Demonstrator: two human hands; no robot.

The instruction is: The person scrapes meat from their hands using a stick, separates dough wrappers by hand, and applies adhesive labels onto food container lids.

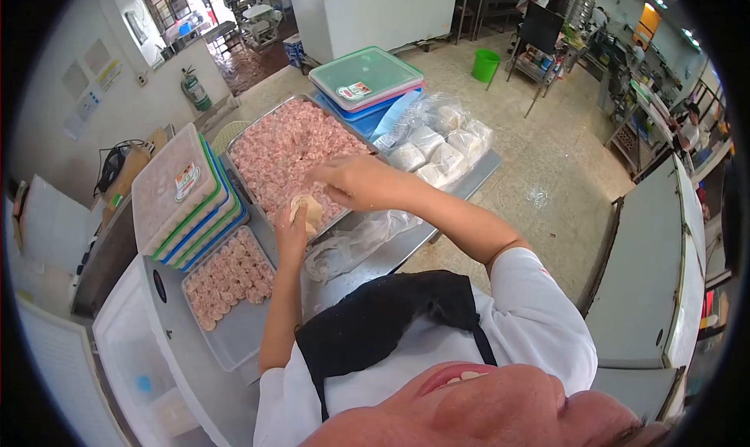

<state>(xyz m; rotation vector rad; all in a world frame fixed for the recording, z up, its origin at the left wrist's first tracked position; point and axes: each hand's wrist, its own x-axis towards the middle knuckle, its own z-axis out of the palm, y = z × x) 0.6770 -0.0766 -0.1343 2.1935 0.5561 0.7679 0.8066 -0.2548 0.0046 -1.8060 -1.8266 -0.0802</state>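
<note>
My left hand point(291, 230) is closed around pale round dumpling wrappers point(311, 213) at the near edge of a metal tray. That tray is heaped with pink minced meat point(285, 138). Above the meat, my right hand point(351, 180) reaches in from the right; its fingertips are blurred, and I cannot tell whether they hold anything. Below and left of my left hand, a shallow plastic tray point(244, 345) carries rows of filled dumplings point(228, 279) over its far part.
Stacked lidded boxes point(176, 193) stand left of the meat. Behind it are more boxes point(367, 80) with a green lid. White wrapped packs point(447, 154) and a crumpled plastic bag point(348, 248) lie right. A white chest freezer point(383, 21) and green bucket point(485, 64) stand beyond.
</note>
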